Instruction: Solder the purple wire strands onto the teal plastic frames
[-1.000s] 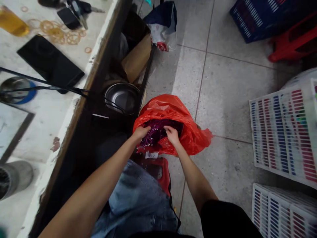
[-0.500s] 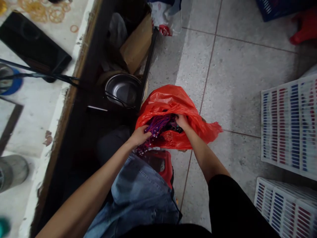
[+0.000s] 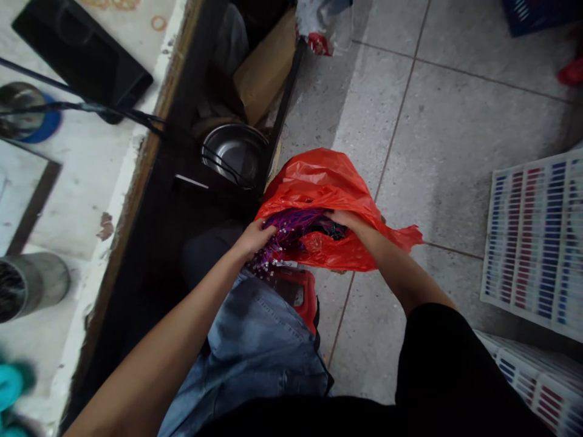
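Note:
A red plastic bag [image 3: 328,173] lies with its mouth towards me, above a red stool [image 3: 310,303]. Inside it is a bundle of thin purple wires [image 3: 296,224] with small whitish ends that spill over the bag's near left edge. My left hand [image 3: 257,237] is closed at the left side of the mouth, its thumb over the wire bundle. Into the right side of the mouth reaches my right hand [image 3: 341,218]; its fingers are hidden among the wires and the bag. Darker greenish wires [image 3: 334,230] show just below it.
On the left, a worn white table [image 3: 86,182] carries a black device [image 3: 84,54], cables and a metal can [image 3: 34,285]. Below its edge sit a steel bowl [image 3: 237,152] and a cardboard piece [image 3: 266,67]. White plastic baskets [image 3: 532,243] stand at the right on the tiled floor.
My right hand has pushed deeper into the bag, so its fingers are now covered. The left hand stays at the bag's left edge. The whole view has shifted slightly.

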A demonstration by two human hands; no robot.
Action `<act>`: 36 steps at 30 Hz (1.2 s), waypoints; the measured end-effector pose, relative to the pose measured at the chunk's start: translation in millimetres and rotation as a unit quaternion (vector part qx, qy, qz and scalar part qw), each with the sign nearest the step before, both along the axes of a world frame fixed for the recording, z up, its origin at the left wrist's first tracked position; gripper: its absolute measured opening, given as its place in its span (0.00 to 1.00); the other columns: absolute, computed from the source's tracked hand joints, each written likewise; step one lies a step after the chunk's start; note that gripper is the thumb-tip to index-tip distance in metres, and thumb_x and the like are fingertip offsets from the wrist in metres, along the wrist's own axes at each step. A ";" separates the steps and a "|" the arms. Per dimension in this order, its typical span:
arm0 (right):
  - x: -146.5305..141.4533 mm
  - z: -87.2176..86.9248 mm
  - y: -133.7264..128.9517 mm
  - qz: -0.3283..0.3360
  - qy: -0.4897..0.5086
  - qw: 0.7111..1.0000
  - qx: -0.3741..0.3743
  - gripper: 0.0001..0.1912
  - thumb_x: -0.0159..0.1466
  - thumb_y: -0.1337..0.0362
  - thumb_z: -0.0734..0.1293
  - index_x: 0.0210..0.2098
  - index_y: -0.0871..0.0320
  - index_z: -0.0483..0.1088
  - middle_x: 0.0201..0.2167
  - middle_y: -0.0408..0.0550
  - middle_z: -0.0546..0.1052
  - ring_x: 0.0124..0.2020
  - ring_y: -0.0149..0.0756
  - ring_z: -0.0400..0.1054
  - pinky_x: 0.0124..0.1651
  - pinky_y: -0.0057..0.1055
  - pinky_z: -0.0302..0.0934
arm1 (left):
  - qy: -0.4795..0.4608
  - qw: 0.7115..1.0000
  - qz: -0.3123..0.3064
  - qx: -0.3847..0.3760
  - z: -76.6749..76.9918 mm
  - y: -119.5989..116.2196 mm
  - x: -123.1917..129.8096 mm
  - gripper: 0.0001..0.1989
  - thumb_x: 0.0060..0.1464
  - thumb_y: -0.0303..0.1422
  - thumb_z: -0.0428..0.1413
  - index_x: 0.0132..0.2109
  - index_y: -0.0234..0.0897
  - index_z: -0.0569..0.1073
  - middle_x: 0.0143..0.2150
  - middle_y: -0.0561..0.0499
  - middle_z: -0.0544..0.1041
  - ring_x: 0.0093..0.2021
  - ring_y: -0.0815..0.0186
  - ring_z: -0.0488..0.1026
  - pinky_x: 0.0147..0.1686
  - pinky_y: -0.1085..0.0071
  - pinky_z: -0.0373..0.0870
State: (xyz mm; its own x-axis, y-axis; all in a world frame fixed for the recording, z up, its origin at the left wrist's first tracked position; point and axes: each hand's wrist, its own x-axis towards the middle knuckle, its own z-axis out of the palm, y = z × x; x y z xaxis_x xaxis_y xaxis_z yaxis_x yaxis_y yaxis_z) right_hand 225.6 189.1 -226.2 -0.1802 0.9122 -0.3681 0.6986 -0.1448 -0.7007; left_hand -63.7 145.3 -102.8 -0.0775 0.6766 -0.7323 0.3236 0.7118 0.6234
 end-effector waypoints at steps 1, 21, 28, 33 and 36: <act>-1.5 0.7 -3.8 0.004 0.001 1.000 -0.003 0.14 0.58 0.59 0.69 0.43 0.52 0.75 0.47 0.47 0.78 0.54 0.46 0.68 0.62 0.42 0.57 | -0.026 0.999 0.020 -0.011 -2.0 1.2 -2.1 0.13 0.46 0.30 0.55 0.42 0.36 0.76 0.30 0.52 0.79 0.27 0.66 0.75 0.32 0.72 0.71; 14.0 0.4 18.5 0.119 0.041 0.991 -0.052 0.30 0.52 0.63 0.72 0.55 0.56 0.68 0.57 0.49 0.71 0.58 0.44 0.64 0.64 0.45 0.53 | -0.159 0.963 0.183 -0.116 -11.9 22.9 -7.8 0.10 0.52 0.30 0.53 0.40 0.30 0.75 0.23 0.50 0.75 0.21 0.65 0.73 0.32 0.65 0.75; 35.8 -4.3 14.1 0.076 -0.026 0.995 -0.052 0.27 0.47 0.72 0.71 0.48 0.52 0.73 0.53 0.46 0.74 0.58 0.52 0.64 0.65 0.50 0.52 | -0.187 0.958 0.182 -0.117 -5.9 20.0 8.0 0.05 0.50 0.29 0.56 0.33 0.31 0.75 0.20 0.51 0.74 0.18 0.66 0.72 0.29 0.67 0.75; 18.5 -1.1 -9.9 0.026 -0.016 0.999 -0.011 0.22 0.56 0.64 0.66 0.51 0.54 0.70 0.51 0.48 0.75 0.59 0.50 0.63 0.65 0.51 0.52 | -0.156 0.965 0.199 -0.073 -10.0 14.3 -2.0 0.07 0.50 0.30 0.56 0.38 0.33 0.75 0.25 0.51 0.77 0.23 0.65 0.75 0.33 0.67 0.75; 9.7 0.8 -24.1 0.009 -0.006 1.000 -0.003 0.23 0.55 0.63 0.67 0.51 0.56 0.70 0.50 0.50 0.75 0.58 0.51 0.63 0.65 0.53 0.52 | -0.172 0.966 0.172 -0.088 -10.3 5.7 -11.0 0.13 0.49 0.34 0.59 0.42 0.34 0.76 0.31 0.48 0.79 0.28 0.64 0.77 0.35 0.66 0.75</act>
